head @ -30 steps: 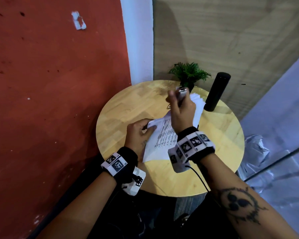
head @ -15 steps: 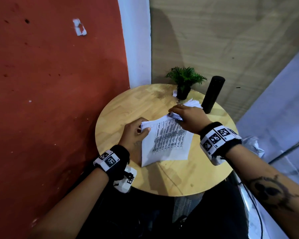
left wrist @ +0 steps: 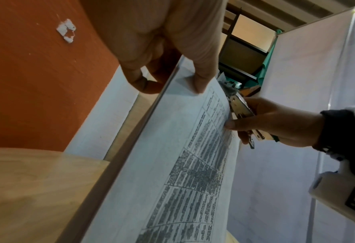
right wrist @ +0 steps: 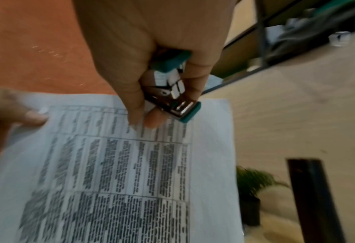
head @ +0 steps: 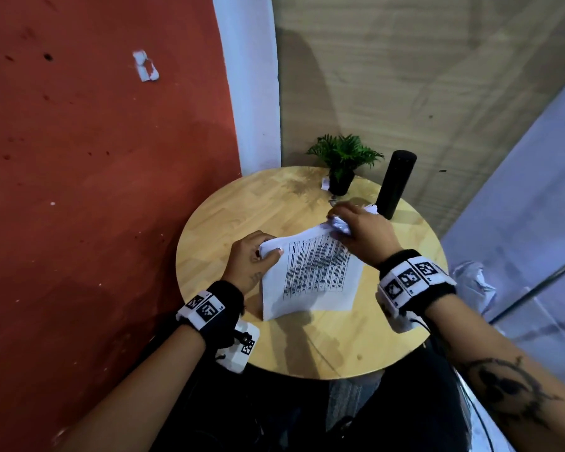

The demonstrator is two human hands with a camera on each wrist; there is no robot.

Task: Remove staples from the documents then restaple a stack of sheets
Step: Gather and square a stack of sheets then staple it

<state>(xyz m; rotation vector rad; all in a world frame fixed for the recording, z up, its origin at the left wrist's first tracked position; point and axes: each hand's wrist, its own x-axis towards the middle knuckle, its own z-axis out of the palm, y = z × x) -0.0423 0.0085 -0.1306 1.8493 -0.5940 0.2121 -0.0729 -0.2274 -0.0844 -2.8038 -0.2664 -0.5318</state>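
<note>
On the round pale-wood bench, the left hand pinched a corner of the printed sheets; the left-wrist view showed thin paper edges; the right-wrist view showed the right hand clenching a chrome-and-teal stapler.

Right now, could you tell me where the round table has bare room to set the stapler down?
Bare wood shows on the table left of the left hand up to the plant, and along the near edge below the printed sheets. The far right is crowded: right hand, stapler, black cylinder.
</note>
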